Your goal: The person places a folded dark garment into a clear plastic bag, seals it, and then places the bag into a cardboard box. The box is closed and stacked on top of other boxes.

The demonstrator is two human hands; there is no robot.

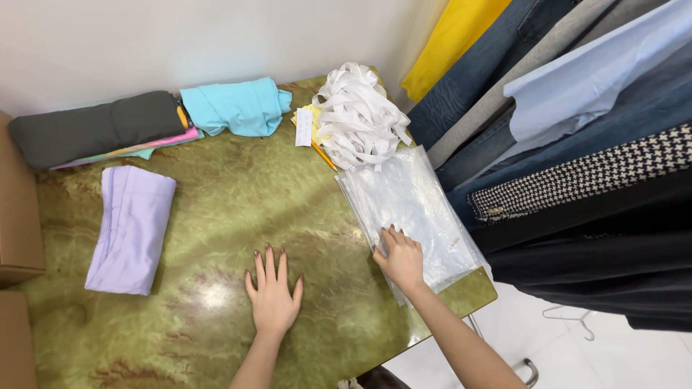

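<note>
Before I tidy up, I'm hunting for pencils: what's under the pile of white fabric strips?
A yellow pencil pokes out from under the pile of white fabric strips, beside a white paper tag. Anything deeper is covered.

A stack of clear plastic bags (414,209) lies flat at the right edge of a green marbled table (231,216), glossy and rectangular. The right hand (400,259) presses on the stack's near left corner. Farther back, a small white paper label (303,127) stands beside a heap of white ribbon (357,115). Brown cardboard boxes (18,209) line the far left.
</note>
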